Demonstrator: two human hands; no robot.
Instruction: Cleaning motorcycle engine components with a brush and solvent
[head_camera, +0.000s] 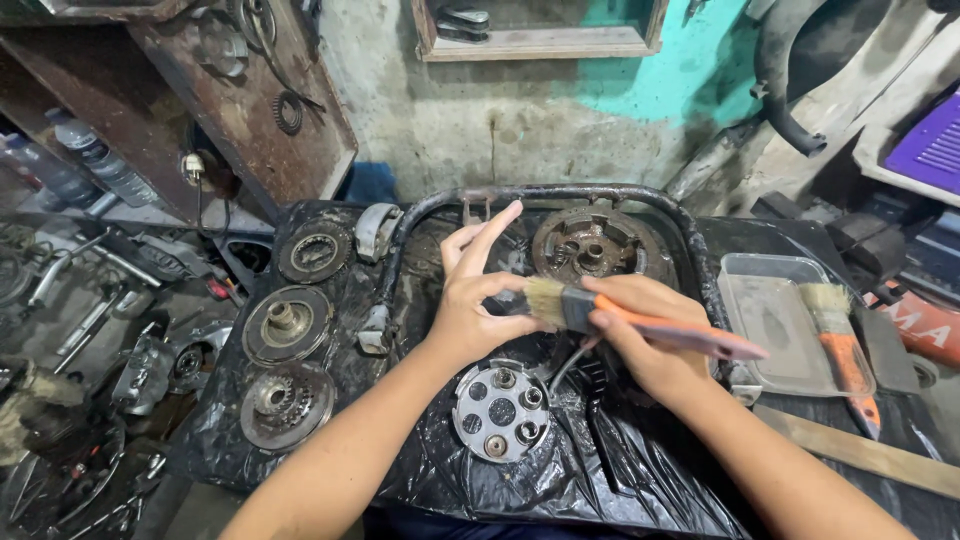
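Right hand closed around orange-handled brush, bristles at 9 o'clock against small part pinched in left hand, part mostly hidden. Risk: greasy part slipping from pinch, dropping onto pressure plate at 6 o'clock; bristles flicking grime over worktop.

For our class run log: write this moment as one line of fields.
left hand: pinching small part | right hand: holding orange-handled brush, bristles at part | below: round plate on black plastic sheet
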